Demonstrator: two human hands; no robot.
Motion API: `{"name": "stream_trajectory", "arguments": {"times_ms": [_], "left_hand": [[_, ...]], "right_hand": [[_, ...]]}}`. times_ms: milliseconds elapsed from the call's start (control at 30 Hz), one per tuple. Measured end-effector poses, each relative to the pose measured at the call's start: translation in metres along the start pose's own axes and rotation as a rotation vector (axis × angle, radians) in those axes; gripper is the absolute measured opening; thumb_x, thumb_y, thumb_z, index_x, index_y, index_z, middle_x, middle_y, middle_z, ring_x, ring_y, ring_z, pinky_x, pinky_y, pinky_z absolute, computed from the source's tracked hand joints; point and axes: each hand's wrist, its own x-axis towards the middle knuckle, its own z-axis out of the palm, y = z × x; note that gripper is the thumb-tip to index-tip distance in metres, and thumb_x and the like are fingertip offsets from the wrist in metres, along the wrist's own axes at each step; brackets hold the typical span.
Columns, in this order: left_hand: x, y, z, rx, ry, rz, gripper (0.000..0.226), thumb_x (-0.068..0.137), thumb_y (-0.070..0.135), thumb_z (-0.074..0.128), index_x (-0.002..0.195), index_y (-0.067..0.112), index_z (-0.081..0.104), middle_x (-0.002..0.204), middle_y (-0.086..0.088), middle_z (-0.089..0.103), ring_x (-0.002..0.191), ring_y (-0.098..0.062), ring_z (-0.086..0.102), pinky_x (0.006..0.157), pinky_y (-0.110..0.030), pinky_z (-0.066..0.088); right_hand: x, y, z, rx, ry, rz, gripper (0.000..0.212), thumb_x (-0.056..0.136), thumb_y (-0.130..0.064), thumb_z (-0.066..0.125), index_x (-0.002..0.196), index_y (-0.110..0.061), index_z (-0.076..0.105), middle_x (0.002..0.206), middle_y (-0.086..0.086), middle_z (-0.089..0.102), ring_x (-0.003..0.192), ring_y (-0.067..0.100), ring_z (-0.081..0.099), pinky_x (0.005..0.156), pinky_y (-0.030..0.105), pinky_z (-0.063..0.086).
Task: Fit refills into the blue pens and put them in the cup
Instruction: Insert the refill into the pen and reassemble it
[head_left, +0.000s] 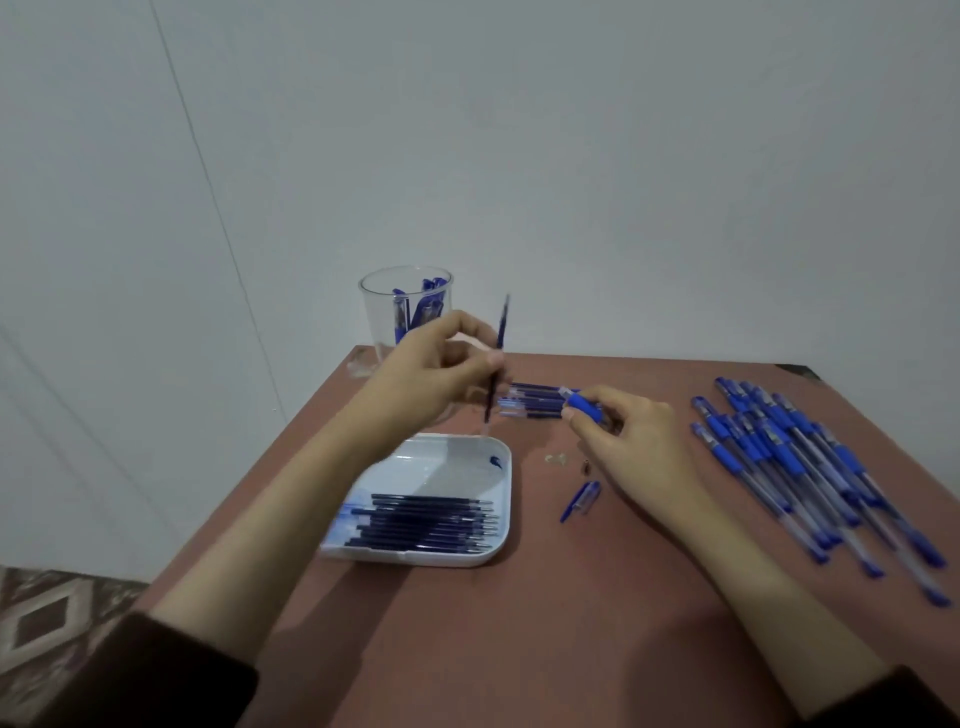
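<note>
The left grip (441, 369) pinches a refill (500, 332) nearly upright above the bench (571, 597). The right grip (628, 431) pinches a blue pen barrel (586, 406) nearby.

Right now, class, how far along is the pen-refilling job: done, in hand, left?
Done: some blue pens stand in the cup. In hand: the left hand pinches a refill, the right hand grips a pen barrel. Left: a pile of pens at right and more refills in the white tray.
</note>
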Motion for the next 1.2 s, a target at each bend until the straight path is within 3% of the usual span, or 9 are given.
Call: {"name": "stream_trajectory", "arguments": {"times_ms": [67, 200, 333, 600, 933, 1200], "left_hand": [[0.009, -0.005, 0.023, -0.228, 0.132, 0.035, 0.005, 0.093, 0.005, 0.054, 0.093, 0.010, 0.052, 0.074, -0.005, 0.070, 0.074, -0.017, 0.069, 0.067, -0.028, 0.056], [0.026, -0.024, 0.057, -0.453, 0.329, -0.005, 0.004, 0.099, 0.012, 0.046, 0.101, 0.015, 0.046, 0.090, -0.010, 0.071, 0.078, -0.021, 0.070, 0.070, -0.029, 0.059], [0.037, -0.033, 0.072, -0.631, 0.425, -0.029, 0.007, 0.102, 0.016, 0.039, 0.100, 0.021, 0.042, 0.090, -0.012, 0.071, 0.077, -0.023, 0.071, 0.071, -0.030, 0.059], [0.041, -0.039, 0.067, -0.690, 0.421, 0.001, 0.005, 0.101, 0.015, 0.040, 0.099, 0.020, 0.041, 0.088, -0.015, 0.070, 0.076, -0.026, 0.072, 0.070, -0.030, 0.059], [0.039, -0.037, 0.067, -0.626, 0.420, 0.012, 0.007, 0.101, 0.014, 0.040, 0.097, 0.020, 0.041, 0.084, -0.014, 0.070, 0.073, -0.024, 0.072, 0.066, -0.028, 0.059], [0.039, -0.038, 0.066, -0.592, 0.425, 0.000, 0.008, 0.101, 0.013, 0.039, 0.097, 0.020, 0.040, 0.085, -0.016, 0.070, 0.074, -0.025, 0.072, 0.066, -0.028, 0.059]], "right_hand": [[0.001, 0.002, -0.003, -0.016, 0.022, 0.027, 0.007, 0.088, -0.035, 0.062, 0.085, -0.033, 0.068, 0.067, 0.000, 0.064, 0.063, 0.016, 0.058, 0.063, 0.036, 0.049], [0.004, 0.007, -0.009, -0.044, 0.061, 0.049, 0.007, 0.087, -0.034, 0.064, 0.081, -0.031, 0.067, 0.061, -0.002, 0.059, 0.060, 0.014, 0.053, 0.060, 0.035, 0.046], [0.007, 0.013, -0.012, -0.084, 0.047, 0.075, 0.009, 0.086, -0.035, 0.064, 0.077, -0.035, 0.062, 0.060, -0.002, 0.058, 0.060, 0.016, 0.053, 0.060, 0.036, 0.047], [0.009, 0.011, -0.016, -0.046, 0.058, 0.065, 0.010, 0.085, -0.031, 0.067, 0.077, -0.037, 0.064, 0.071, 0.003, 0.067, 0.068, 0.023, 0.059, 0.066, 0.039, 0.049], [0.008, 0.009, -0.016, -0.036, 0.071, 0.043, 0.002, 0.083, -0.031, 0.069, 0.083, -0.033, 0.070, 0.075, 0.000, 0.069, 0.070, 0.018, 0.059, 0.068, 0.040, 0.052], [0.008, 0.010, -0.017, -0.067, 0.070, 0.017, 0.004, 0.083, -0.031, 0.069, 0.085, -0.033, 0.071, 0.066, -0.004, 0.064, 0.061, 0.012, 0.053, 0.060, 0.033, 0.046]]}}
